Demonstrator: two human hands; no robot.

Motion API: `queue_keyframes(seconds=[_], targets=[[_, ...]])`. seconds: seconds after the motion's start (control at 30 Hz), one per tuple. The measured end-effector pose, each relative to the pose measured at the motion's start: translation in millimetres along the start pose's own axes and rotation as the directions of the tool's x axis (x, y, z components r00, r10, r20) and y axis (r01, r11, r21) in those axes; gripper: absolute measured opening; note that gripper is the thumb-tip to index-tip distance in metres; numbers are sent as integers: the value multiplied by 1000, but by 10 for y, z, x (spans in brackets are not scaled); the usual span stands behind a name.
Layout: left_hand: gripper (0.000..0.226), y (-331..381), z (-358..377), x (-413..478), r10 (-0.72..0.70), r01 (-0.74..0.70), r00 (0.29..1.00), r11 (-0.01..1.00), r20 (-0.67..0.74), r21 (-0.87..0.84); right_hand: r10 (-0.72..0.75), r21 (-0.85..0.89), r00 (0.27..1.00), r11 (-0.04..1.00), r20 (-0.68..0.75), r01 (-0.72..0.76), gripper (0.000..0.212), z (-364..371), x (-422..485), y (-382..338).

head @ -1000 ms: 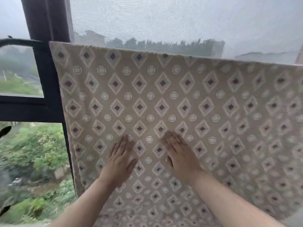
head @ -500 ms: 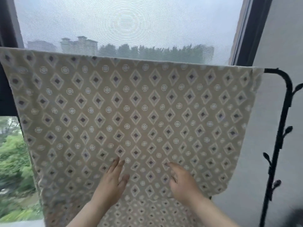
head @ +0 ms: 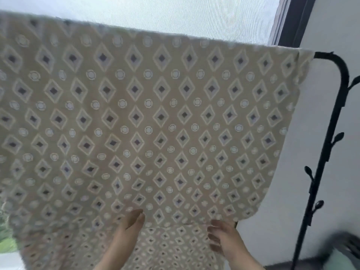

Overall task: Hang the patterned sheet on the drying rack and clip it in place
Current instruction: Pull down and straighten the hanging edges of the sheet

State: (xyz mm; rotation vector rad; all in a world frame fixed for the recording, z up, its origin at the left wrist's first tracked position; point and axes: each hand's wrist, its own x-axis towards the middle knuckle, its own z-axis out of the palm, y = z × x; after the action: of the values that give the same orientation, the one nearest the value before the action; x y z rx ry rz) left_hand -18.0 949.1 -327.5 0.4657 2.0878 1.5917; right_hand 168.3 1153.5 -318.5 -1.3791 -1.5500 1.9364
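Beige woven sheet w/ diamond-and-circle print [head: 161, 117]: draped over top bar of black metal drying rack [head: 343, 78]. Fold runs along the bar; sheet's right edge stops just short of rack's curved corner. Front layer's lower hem sits at hand level, w/ a second layer of the same cloth showing below it.

Left hand [head: 126, 236]: fingers straight and together, laid flat on sheet near hem, gripping nothing.

Right hand [head: 226, 240]: at hem, near sheet's lower right corner. Fingers appear bent, but view is blurred; cannot tell whether they hold cloth.

Rack post carries small leaf-shaped pegs [head: 338, 137]. Behind sheet: meshed window [head: 175, 14] w/ dark frame [head: 292, 20]. White wall [head: 331, 22] behind rack, right side.
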Motion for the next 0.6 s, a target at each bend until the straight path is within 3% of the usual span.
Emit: queue_keyframes(seconds=[0.1,0.2,0.33,0.43,0.5,0.6], targets=[[20,-306,306,227,-181,155,983,894,-22,-421,148,214,988,964,51,-156,13,-52,347,129],[22,-515,663,511,-271,209,963,721,8,-661,145,404,987,900,77,-163,25,-90,823,239],[21,-794,1039,861,-269,147,963,603,-27,-784,38,602,995,794,93,-87,24,-37,1358,396],[21,-989,1155,1089,-256,116,965,607,-56,-786,11,660,995,747,102,-77,4,-19,1666,511],[30,-1070,1163,1199,-258,83,960,634,-109,-769,-19,659,997,751,78,-37,16,-14,1820,569],[28,-1158,1142,1270,-129,-49,983,486,-128,-872,-89,754,992,657,91,-10,17,25,1878,624]])
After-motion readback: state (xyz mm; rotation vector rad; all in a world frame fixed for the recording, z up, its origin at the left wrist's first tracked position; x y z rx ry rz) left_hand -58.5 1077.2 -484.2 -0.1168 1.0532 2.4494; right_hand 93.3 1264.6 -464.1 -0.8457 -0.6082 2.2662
